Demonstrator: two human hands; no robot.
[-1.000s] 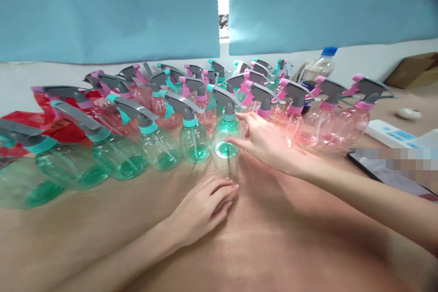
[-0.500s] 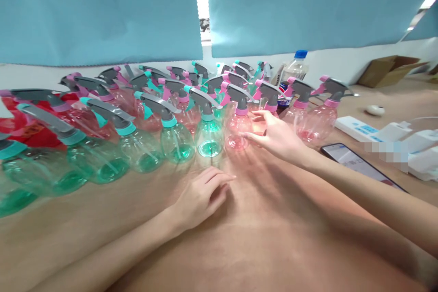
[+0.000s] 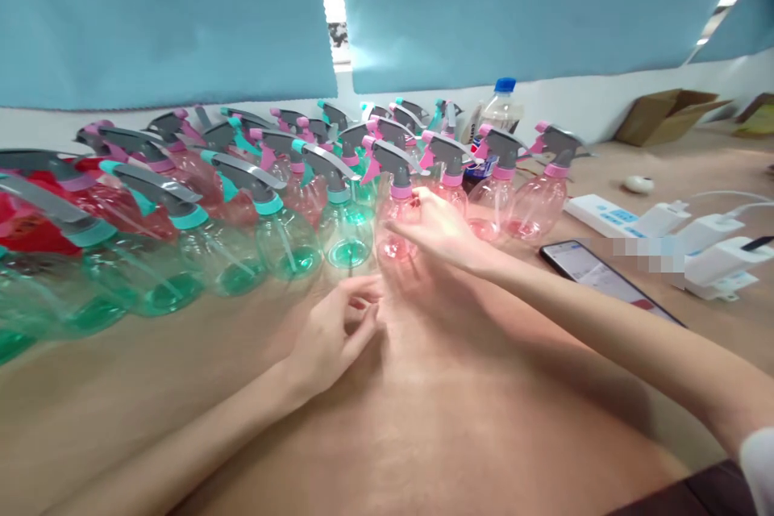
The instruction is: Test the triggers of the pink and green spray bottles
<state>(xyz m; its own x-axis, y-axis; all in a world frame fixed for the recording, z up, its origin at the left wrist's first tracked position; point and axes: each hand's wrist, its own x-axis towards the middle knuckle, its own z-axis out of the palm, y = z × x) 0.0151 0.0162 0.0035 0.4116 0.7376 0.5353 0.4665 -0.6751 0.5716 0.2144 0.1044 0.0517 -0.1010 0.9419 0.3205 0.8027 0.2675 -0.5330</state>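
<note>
My right hand is wrapped round the right side of a clear pink spray bottle. Its thumb lies across the front, and the other fingers are partly hidden behind. The bottle stands upright on the table, with a grey and pink trigger head on top. To its left is a green spray bottle with a turquoise collar, which neither hand touches. My left hand rests on the table in front of these bottles, fingers loosely bent and apart, with nothing in it.
Several green spray bottles line the front left, with pink ones to the right and more behind. A blue-capped drink bottle is at the back. On the right lie a phone, a power strip and a cardboard box.
My right hand has closed in on the pink spray bottle. My left hand's fingers have parted slightly. The whole scene has shifted left as the camera turned right.
</note>
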